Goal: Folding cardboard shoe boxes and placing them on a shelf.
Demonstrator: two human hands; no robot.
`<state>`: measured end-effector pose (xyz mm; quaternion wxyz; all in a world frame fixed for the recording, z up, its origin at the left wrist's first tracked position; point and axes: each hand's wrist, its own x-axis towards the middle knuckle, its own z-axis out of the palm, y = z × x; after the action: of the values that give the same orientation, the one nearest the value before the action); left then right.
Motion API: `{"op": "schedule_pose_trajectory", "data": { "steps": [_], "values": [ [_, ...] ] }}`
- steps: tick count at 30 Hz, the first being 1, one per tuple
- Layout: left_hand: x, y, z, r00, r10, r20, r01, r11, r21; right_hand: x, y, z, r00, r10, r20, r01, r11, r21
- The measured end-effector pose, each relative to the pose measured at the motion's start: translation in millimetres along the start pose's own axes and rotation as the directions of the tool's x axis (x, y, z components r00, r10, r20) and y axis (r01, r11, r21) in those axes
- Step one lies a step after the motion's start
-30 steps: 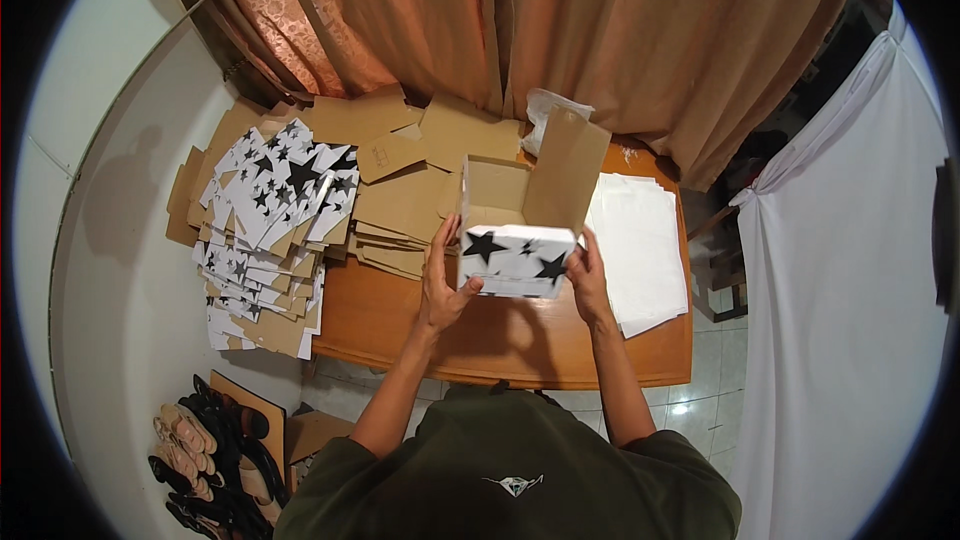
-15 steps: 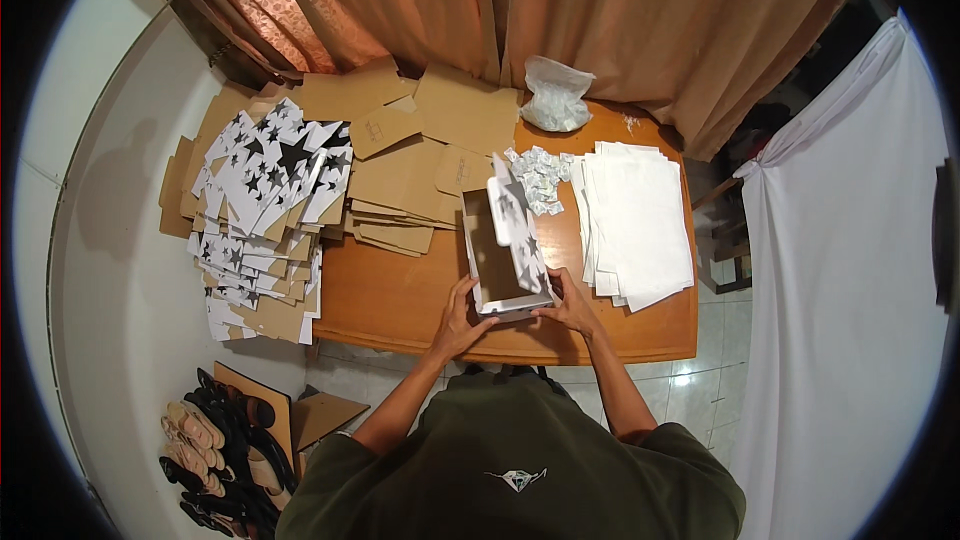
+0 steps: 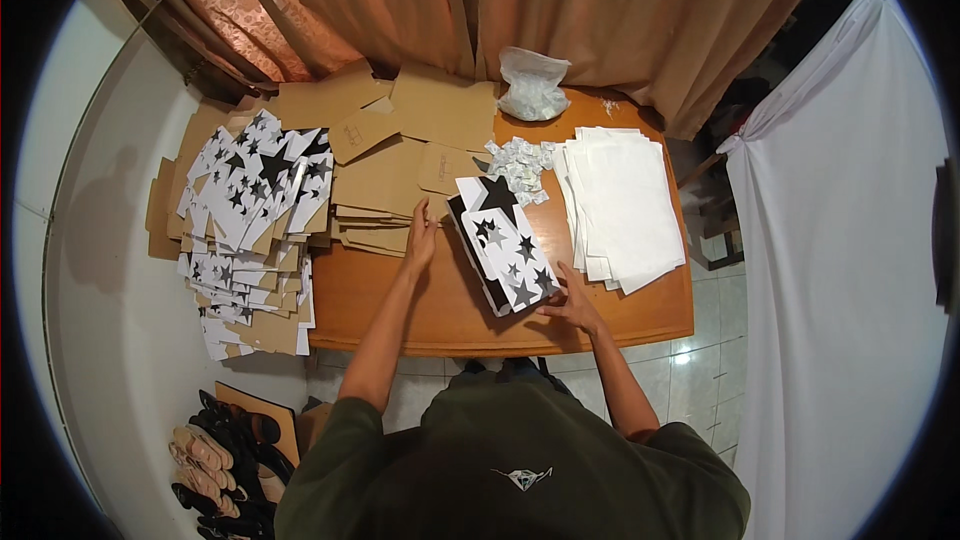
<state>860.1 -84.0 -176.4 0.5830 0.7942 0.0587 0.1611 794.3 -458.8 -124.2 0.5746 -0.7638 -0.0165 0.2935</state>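
The star-printed box (image 3: 503, 245), white with black stars and a dark side, lies closed and slanted on the wooden surface (image 3: 400, 305) between the two hands. The left hand (image 3: 421, 236) rests with fingers stretched out flat at the box's upper left edge, touching it lightly rather than clasping it; just beyond its fingertips is a stack of flat brown cardboard sheets (image 3: 385, 180). The right hand (image 3: 569, 304) lies at the box's near lower corner, fingers spread and pressed against that end, gripping nothing else. Beyond the right hand sits a pile of white paper sheets (image 3: 625, 205), and past the box's far end a heap of small white sachets (image 3: 520, 162) with a clear plastic bag (image 3: 532, 85) behind it. Far to the left of the left hand, star-printed flat blanks (image 3: 250, 210) are heaped.
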Motion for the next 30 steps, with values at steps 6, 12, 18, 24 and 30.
{"op": "schedule_pose_trajectory", "data": {
  "steps": [6,12,18,24,30],
  "values": [
    [41,16,12,0.877,-0.298,0.378,0.282,0.954,0.099,13,41,2,0.984,-0.169,-0.048,0.175,0.965,0.195],
    [-21,20,-15,0.997,-0.036,0.065,0.040,0.998,-0.050,5,4,-16,0.929,-0.196,-0.314,0.291,0.910,0.295],
    [-97,79,-27,0.987,-0.162,0.025,0.162,0.986,-0.033,45,-11,-39,0.843,-0.288,-0.454,0.359,0.930,0.076],
    [-154,65,-19,0.946,-0.306,-0.103,0.319,0.937,0.145,63,-2,-25,0.892,-0.255,-0.374,0.336,0.926,0.170],
    [-170,39,-15,0.949,-0.300,-0.095,0.306,0.951,0.050,66,27,-18,0.912,-0.223,-0.345,0.249,0.968,0.033]
  ]
}}
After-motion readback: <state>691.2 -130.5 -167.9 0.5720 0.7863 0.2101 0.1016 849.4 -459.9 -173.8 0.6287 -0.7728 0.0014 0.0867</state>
